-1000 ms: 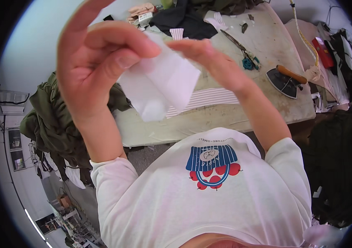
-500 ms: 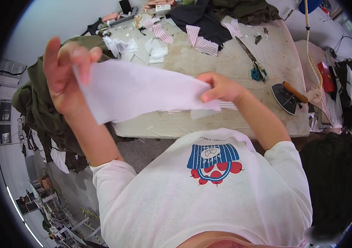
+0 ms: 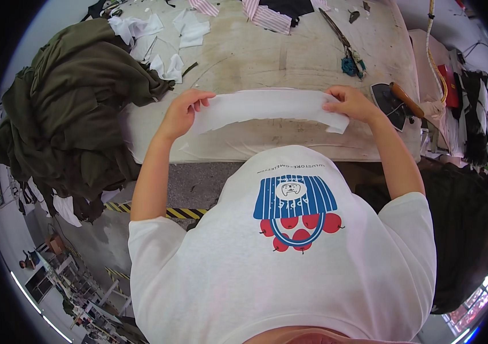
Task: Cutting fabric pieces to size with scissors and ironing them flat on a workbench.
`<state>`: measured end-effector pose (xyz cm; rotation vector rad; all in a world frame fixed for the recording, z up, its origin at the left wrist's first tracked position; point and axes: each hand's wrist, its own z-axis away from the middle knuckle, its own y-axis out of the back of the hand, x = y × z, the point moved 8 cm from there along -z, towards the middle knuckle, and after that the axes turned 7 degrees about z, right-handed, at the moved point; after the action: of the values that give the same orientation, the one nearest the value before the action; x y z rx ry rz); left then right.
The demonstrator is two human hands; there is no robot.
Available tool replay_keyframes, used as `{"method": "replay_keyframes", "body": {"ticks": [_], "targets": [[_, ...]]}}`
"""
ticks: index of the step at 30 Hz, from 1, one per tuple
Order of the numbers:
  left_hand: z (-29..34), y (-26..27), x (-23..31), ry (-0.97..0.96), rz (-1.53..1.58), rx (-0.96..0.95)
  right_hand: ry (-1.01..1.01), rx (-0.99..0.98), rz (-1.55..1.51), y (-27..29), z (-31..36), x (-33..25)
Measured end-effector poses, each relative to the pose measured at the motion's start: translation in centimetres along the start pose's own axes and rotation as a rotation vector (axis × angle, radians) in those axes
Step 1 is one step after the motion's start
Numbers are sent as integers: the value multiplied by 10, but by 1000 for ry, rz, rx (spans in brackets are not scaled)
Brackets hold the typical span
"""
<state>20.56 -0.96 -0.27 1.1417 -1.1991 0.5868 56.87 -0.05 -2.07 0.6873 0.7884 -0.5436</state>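
A long white fabric strip (image 3: 261, 109) stretches between my two hands at the near side of the padded worktable (image 3: 289, 63). Its upper edge runs nearly straight, while the lower one curves and looks ragged. My left hand (image 3: 183, 114) pinches the left end near its top corner, fingers curled. At the other end, my right hand (image 3: 354, 104) grips the strip with the thumb on top, and a short flap hangs below it. Whether the strip touches the tabletop, I cannot tell. Parts of my fingers are hidden behind the cloth.
An iron (image 3: 390, 106) with a wooden handle stands right of my right hand. Beyond lie long scissors (image 3: 338, 34) with wrapped handles. Olive-green fabric (image 3: 77, 86) is heaped at left. White scraps (image 3: 169, 69) and pink-striped pieces (image 3: 269, 20) lie farther back. A cord (image 3: 429, 51) hangs at right.
Both hands have come down toward the tabletop, the left one from a raised, spread pose. The strip went from tilted to level. The view has shifted nearer the table's front.
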Motion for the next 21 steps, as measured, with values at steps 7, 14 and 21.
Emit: {"method": "replay_keyframes", "body": {"ticks": [7, 14, 21], "targets": [[-17, -33, -105, 115, -56, 9, -92, -51, 218, -15, -67, 54], [-5, -27, -116, -32, -291, -30, -112, -56, 403, -20, -82, 66], [25, 17, -93, 8, -586, 300, -122, -23, 382, -5, -91, 80]]}}
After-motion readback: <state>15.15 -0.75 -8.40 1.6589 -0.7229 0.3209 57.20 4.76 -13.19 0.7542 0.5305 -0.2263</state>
